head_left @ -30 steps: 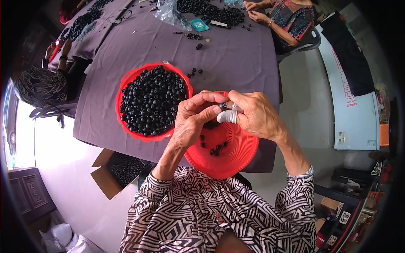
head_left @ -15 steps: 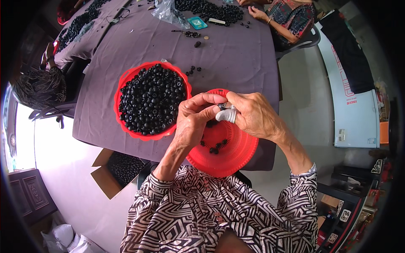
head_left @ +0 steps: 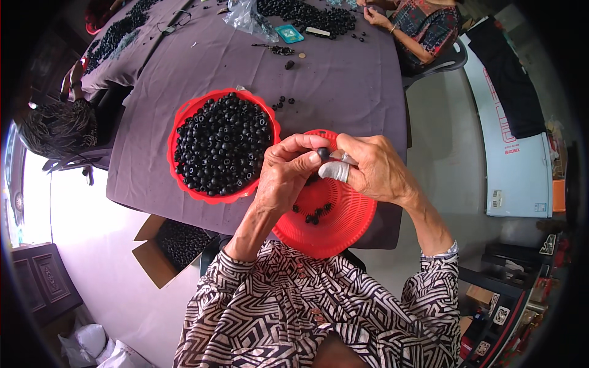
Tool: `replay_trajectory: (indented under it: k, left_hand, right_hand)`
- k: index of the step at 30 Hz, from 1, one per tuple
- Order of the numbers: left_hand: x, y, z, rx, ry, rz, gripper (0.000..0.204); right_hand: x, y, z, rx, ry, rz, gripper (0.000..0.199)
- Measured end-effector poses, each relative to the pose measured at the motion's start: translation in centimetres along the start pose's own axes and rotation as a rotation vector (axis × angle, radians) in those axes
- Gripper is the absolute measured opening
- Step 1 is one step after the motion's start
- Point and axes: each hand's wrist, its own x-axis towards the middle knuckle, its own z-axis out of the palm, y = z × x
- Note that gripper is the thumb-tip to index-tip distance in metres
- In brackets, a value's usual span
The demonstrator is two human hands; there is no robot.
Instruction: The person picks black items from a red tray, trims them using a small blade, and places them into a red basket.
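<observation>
My left hand (head_left: pixel 283 175) pinches a round black bead (head_left: pixel 323 153) between thumb and forefinger. Close on its right is my right hand (head_left: pixel 379 170), fingers curled in, with a white wrap (head_left: pixel 334 171) round the thumb. Something small and pale shows between those right fingers, too hidden to name. Both hands are over a red slotted basket (head_left: pixel 350 224), in which several black beads (head_left: pixel 316 214) lie; the hands cover its far part. To the left stands a red scallop-edged bowl (head_left: pixel 174 165) heaped with black beads (head_left: pixel 224 141).
A few loose beads (head_left: pixel 283 101) lie beyond the bowl on the grey tablecloth (head_left: pixel 343 86). Farther back are a clear plastic bag (head_left: pixel 248 21), a blue packet (head_left: pixel 289 34) and a bead pile (head_left: pixel 307 17). Other people sit at the far right and left. An open carton (head_left: pixel 153 260) sits below the table.
My right fingers have drawn back slightly from the left fingertips, and the black bead now shows plainly in the left pinch. The bowl and basket remain in place.
</observation>
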Motion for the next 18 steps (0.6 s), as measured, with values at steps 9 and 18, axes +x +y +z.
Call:
replay_trajectory:
  k: [9, 18]
  left_hand:
    - [0.2, -0.7, -0.7, -0.021, 0.010, 0.012, 0.021]
    - [-0.5, -1.8, -0.5, 0.071, 0.208, -0.056, 0.010]
  right_hand:
    - [0.2, 0.0, 1.2, -0.009, 0.232, -0.118, 0.026]
    - [-1.2, 1.1, 3.9, -0.344, 0.218, -0.230, 0.035]
